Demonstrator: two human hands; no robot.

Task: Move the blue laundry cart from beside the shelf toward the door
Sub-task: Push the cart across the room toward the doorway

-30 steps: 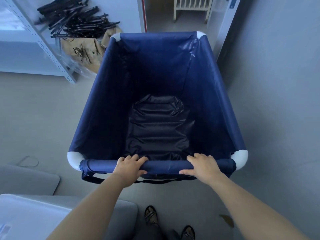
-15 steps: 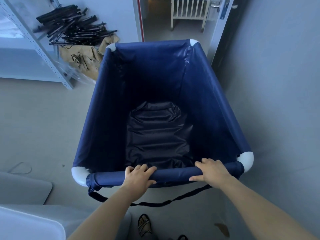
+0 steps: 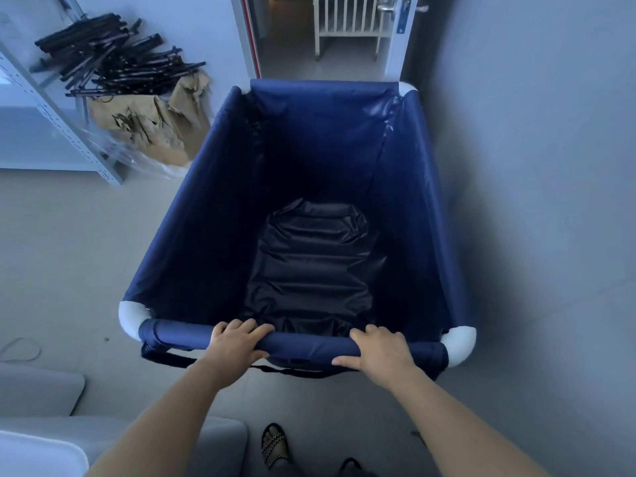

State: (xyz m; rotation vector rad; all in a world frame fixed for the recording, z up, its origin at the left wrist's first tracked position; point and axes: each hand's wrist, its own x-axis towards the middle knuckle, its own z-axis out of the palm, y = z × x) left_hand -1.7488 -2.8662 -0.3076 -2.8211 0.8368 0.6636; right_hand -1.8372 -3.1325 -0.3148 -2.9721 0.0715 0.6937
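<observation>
The blue laundry cart (image 3: 206,215) fills the middle of the view, a deep navy fabric bin with white corner joints and nothing inside but its dark wrinkled bottom. My left hand (image 3: 235,340) grips the near rail left of centre. My right hand (image 3: 380,349) grips the same rail right of centre. The cart's far end points at the open doorway (image 3: 292,46) straight ahead. The grey metal shelf (image 3: 62,125) stands off to the far left.
Black rods (image 3: 110,67) and torn brown cardboard (image 3: 151,122) lie piled by the shelf. A grey wall (image 3: 533,166) runs close along the cart's right side. A white crib (image 3: 347,22) stands beyond the door. Grey cushions (image 3: 41,390) sit near left.
The cart has rolled forward toward the doorway, its far end nearer the door frame. Both hands stayed on the near rail, and the shelf has slid further to the left.
</observation>
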